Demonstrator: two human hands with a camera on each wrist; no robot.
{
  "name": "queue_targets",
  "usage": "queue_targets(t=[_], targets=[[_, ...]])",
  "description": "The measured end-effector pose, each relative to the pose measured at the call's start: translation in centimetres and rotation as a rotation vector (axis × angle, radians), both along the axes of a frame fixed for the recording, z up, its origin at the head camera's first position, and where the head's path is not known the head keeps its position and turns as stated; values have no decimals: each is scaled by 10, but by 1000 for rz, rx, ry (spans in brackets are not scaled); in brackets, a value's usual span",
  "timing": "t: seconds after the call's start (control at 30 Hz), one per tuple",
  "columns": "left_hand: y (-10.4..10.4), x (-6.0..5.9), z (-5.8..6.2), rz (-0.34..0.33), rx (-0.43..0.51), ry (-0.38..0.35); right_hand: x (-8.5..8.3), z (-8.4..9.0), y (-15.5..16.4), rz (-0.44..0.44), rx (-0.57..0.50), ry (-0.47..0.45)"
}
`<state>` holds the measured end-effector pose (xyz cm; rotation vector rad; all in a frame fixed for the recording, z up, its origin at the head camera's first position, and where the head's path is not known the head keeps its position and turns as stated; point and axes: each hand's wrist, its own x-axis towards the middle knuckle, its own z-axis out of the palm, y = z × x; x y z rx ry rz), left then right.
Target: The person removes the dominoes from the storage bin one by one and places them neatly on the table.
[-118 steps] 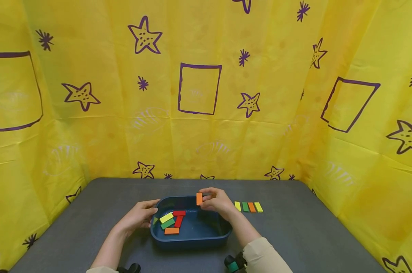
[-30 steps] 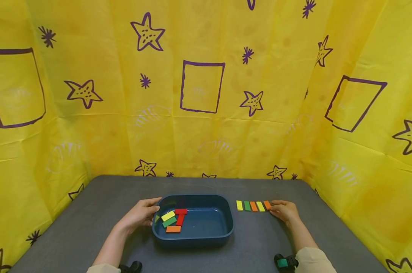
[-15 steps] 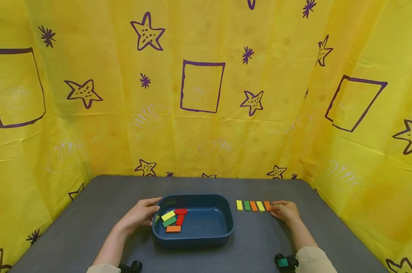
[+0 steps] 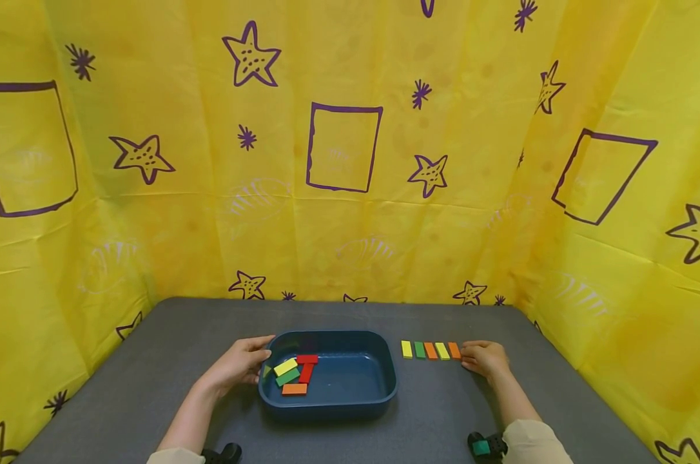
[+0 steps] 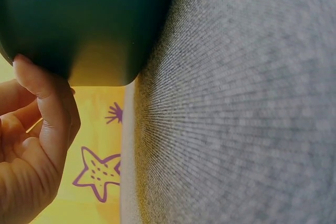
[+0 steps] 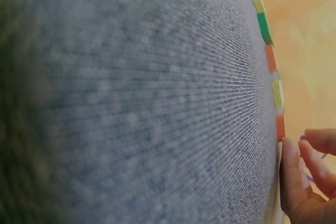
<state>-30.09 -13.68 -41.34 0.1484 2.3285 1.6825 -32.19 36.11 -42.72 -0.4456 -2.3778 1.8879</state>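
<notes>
1. Five blocks point(image 4: 430, 350) lie in one row on the counter point(image 4: 153, 361), right of the tub point(image 4: 379, 386).
2. Right hand point(image 4: 485, 358) rests just beside the orange end block point(image 4: 454, 350), its grip relaxed and holding nothing.
3. Left hand point(image 4: 236, 365) touches the tub wall, fingers loose.

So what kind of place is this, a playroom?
Probably a staged tabletop booth, not a lived-in room: a grey table walled by yellow sheets with purple stars, holding only a blue tub and coloured blocks.
</notes>
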Motion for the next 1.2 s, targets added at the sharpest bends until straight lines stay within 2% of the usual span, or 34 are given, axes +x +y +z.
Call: queue_targets(t=[0.23, 0.57, 0.93, 1.2], targets=[[0, 0, 0, -3, 3, 1, -2, 6, -10, 10, 58, 18], [0, 0, 1, 1, -4, -2, -8, 19, -39, 86, 92, 46], [-1, 0, 1, -8, 1, -4, -9, 28, -77, 200, 141, 122], [-1, 1, 1, -10, 4, 0, -8, 36, -104, 295, 74, 200]])
